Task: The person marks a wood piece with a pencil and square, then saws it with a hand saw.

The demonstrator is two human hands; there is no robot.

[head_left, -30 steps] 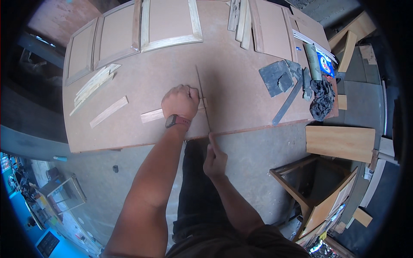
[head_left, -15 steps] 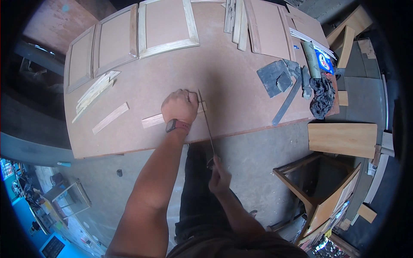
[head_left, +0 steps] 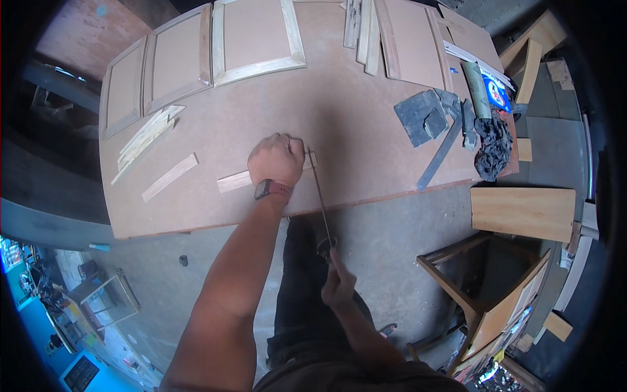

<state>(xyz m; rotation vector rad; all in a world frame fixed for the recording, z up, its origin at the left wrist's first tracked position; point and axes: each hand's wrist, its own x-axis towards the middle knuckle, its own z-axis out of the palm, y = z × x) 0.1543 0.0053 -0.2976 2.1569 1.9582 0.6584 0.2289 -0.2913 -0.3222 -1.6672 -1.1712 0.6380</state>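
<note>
My left hand [head_left: 275, 159], a watch at its wrist, is closed and bears down on a pale wood strip [head_left: 235, 181] lying near the table's front edge. The strip's short right end shows past my knuckles. Across that end runs the thin blade of a saw [head_left: 322, 204], seen nearly edge-on, close beside my left hand. My right hand [head_left: 339, 285] is wrapped round the saw's handle, below the table edge and in front of my legs. The fingers hide most of the handle.
Another wood strip [head_left: 170, 178] and a stack of thin strips [head_left: 147, 140] lie to the left on the brown table [head_left: 366, 157]. Framed panels [head_left: 258, 39] line the back. Dark sandpaper sheets [head_left: 418, 117] and a black cloth [head_left: 493, 149] are at right. A wooden frame [head_left: 450, 287] stands on the floor.
My right hand has drawn back toward my body with the saw, so the blade's tip sits nearer the strip. My left hand stays on the strip; the whole view has shifted slightly.
</note>
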